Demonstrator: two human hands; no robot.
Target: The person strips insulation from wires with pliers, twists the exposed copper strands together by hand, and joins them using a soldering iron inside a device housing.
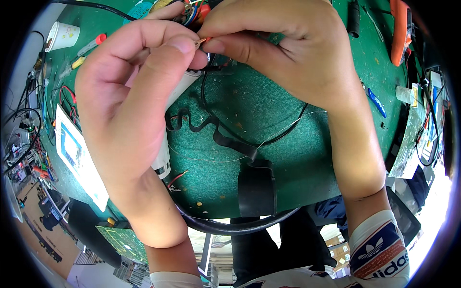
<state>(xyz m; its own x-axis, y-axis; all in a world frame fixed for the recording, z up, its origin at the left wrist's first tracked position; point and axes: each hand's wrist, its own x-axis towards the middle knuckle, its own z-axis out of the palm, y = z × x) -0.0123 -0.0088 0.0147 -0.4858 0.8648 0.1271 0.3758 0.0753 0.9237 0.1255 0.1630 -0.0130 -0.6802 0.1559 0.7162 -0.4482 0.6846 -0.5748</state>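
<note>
Close together at the far side of the table, both my hands are closed in pinches on one wire. Thumb and forefinger of my left hand [127,93] press the bare copper end of an orange-red wire [201,42]. My right hand [302,55] pinches the same wire just to the right, by its coloured covering. Behind the fingertips, a bundle of coloured wires [196,13] is partly hidden. A white tubular housing [181,89] lies under my left hand, which covers most of it. From beside it a black wavy flat strap [225,140] runs toward the near edge.
A green mat [288,163] covers the table. At the left are a paper cup [62,37], a red-capped marker [91,46] and a white-framed sheet [79,156]. An orange-handled tool [399,33] and a blue item [376,102] lie right. A thick black cable [235,226] follows the front edge.
</note>
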